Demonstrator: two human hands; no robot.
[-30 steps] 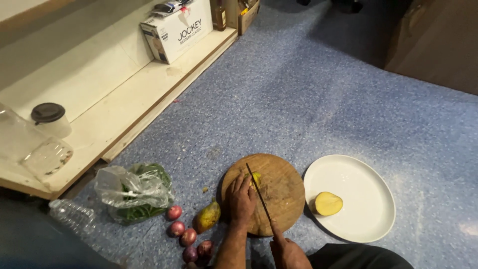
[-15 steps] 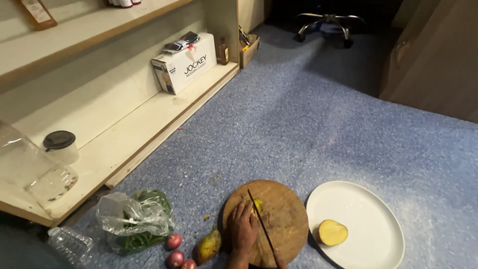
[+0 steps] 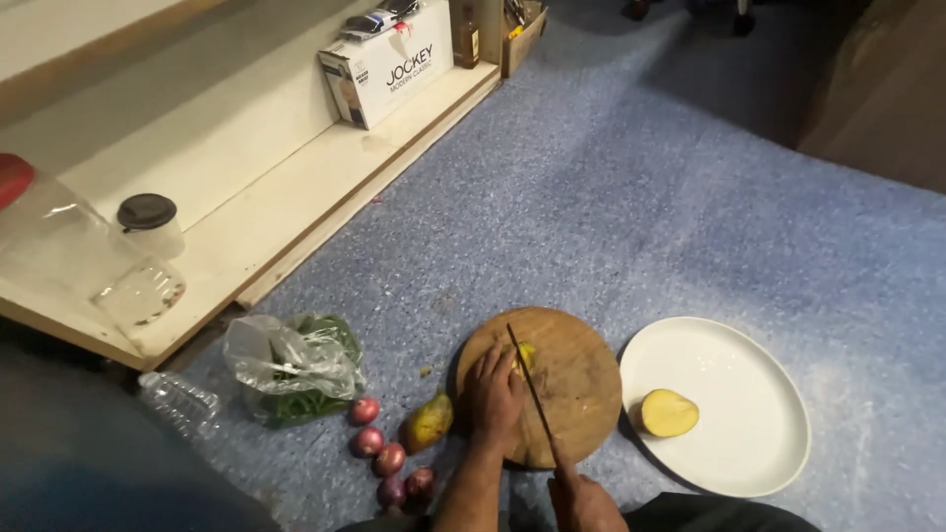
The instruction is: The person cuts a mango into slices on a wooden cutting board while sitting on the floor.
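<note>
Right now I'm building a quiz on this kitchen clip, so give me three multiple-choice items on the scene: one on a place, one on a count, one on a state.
1. Where does the potato half lie?
A. on the white plate
B. on the cutting board
C. on the shelf

2. How many small red onions lie on the floor?
A. one
B. four
C. nine

3. What is the right hand doing?
A. resting flat on the floor
B. lifting the plate
C. gripping the knife

Answers:
1. A, it sits on the plate's left part, apart from the board.
2. B, four show beside the bag of greens.
3. C, the blade runs over the board beside the left hand, which presses a yellow piece.
</note>
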